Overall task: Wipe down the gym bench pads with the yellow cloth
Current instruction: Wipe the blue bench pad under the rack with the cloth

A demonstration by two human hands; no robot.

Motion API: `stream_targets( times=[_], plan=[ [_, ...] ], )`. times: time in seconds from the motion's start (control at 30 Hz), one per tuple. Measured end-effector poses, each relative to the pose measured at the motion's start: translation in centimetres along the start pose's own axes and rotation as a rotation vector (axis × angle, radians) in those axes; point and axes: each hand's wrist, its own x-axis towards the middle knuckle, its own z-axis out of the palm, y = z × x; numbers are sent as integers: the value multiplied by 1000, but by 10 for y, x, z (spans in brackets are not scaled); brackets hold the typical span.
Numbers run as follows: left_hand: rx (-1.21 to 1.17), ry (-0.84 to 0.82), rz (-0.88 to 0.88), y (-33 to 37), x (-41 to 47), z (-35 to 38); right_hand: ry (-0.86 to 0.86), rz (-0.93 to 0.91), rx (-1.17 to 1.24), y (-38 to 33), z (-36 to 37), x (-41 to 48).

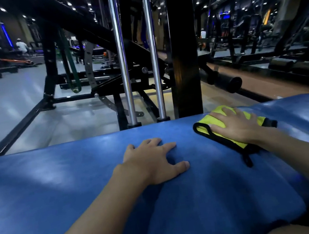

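A wide blue bench pad (61, 188) fills the lower half of the view. My right hand (233, 126) lies flat on a folded yellow cloth (204, 125) with black trim, pressing it onto the pad near its far right edge. A black loop of the cloth trails toward me. My left hand (153, 162) rests on the pad's middle, fingers spread, holding nothing.
Just beyond the pad's far edge stand two chrome guide rods (123, 62) and a thick black upright post (184, 54). A black machine frame (23, 124) crosses the grey floor at left. More gym machines and distant people sit in the dim background.
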Motion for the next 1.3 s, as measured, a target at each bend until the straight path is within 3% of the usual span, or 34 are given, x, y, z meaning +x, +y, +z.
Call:
stream_targets(
  times=[0.5, 0.7, 1.17, 1.3],
  plan=[
    [50, -62, -140, -154, -107, -9, -6, -109, 50, -172, 5, -58],
    [19, -25, -215, -223, -167, -5, -10, -294, 50, -270, 6, -90],
    [25, 20, -395, -349, -281, 3, -23, -343, 56, -375, 1, -119],
    [-20, 26, -381, -359, -288, 1, -27, -493, 76, -436, 2, -134]
  ],
)
